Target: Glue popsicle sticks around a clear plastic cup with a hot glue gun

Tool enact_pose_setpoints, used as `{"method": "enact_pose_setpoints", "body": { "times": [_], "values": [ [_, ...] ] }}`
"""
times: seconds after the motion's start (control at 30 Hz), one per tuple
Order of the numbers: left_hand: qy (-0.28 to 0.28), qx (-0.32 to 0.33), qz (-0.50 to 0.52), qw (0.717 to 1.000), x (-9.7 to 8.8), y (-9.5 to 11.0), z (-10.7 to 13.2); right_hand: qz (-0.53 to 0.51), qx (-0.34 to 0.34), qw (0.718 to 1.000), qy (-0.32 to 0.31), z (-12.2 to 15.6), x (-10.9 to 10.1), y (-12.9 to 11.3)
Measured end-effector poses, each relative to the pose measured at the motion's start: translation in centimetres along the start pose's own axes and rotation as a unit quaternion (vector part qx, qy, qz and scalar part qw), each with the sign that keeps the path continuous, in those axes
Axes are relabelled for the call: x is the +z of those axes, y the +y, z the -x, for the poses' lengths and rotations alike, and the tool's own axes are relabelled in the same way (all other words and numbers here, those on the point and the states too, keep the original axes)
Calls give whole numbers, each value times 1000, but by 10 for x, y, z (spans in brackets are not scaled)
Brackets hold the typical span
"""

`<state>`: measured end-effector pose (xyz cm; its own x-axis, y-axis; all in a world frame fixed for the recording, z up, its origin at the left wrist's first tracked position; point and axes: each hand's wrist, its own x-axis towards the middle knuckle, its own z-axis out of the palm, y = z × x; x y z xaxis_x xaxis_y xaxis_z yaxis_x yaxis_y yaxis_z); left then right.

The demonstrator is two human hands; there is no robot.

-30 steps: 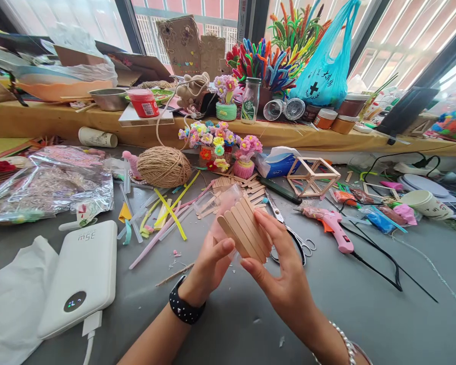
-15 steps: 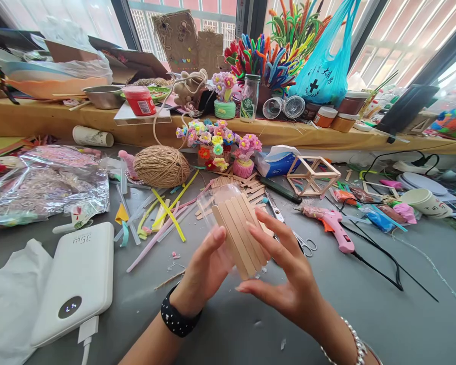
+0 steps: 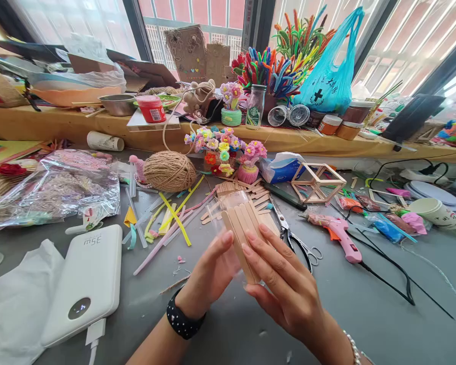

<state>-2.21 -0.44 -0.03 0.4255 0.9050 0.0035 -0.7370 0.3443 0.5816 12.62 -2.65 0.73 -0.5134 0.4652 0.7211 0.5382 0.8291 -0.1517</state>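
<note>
Both my hands hold a clear plastic cup (image 3: 222, 209) with several wooden craft sticks (image 3: 240, 223) stuck side by side along its wall, tilted above the grey table (image 3: 365, 314). My left hand (image 3: 211, 271), with a black wristband, grips the cup from the left, thumb against the sticks. My right hand (image 3: 285, 284) lies over the sticks with its fingers pressed flat on them. More loose craft sticks (image 3: 258, 195) lie just beyond on the table.
Scissors (image 3: 296, 241) and a pink glue gun (image 3: 336, 228) with its black cord lie right of my hands. A white power bank (image 3: 85, 281) sits at the left, a twine ball (image 3: 169, 171) and a stick cube frame (image 3: 314, 181) further back. Coloured straws litter the middle.
My right hand has closed in over the sticks, fingers now pressed flat on them. The cup has turned slightly between my hands.
</note>
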Motion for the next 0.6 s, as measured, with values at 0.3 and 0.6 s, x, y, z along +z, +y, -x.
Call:
{"method": "enact_pose_setpoints", "body": {
  "times": [0.3,0.6],
  "values": [
    [-8,13,4,1000,-1,2,2,-23,1,1000,13,1,5,-3],
    [-15,-11,-72,997,-6,3,-3,5,12,998,54,-2,0,-4]
  ]
}}
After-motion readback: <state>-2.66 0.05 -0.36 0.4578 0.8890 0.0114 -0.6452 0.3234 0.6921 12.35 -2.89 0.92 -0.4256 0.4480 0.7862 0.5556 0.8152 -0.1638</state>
